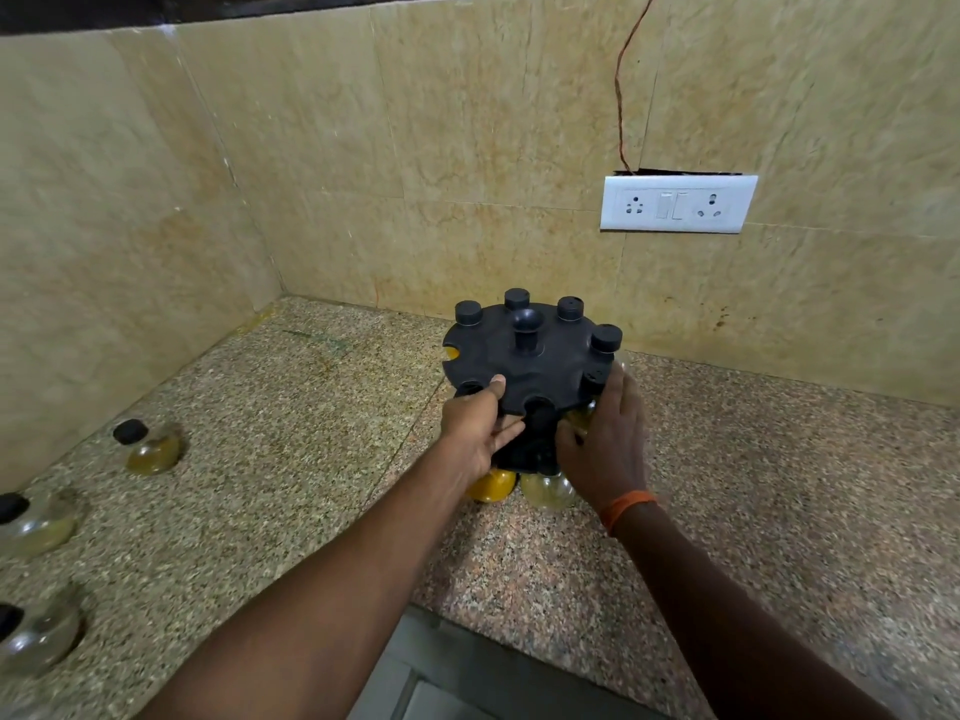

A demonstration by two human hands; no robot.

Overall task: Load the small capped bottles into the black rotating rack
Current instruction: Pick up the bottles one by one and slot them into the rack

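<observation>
rack [524,366] stood on granite counter [727,485] near tiled corner, several capped bottles seated in slots. left hand [475,433] pinched rack's front rim, thumb on top. right hand [605,444] cupped loosely against right side, grip unclear. three loose bottles [150,449] lay far left.

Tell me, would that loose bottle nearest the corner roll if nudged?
Probably. The loose bottle has a rounded, bulbous body, so it might rock or roll. It looks like clear glass, so likely fragile and slippery. Its yellowish contents add some weight.
</observation>
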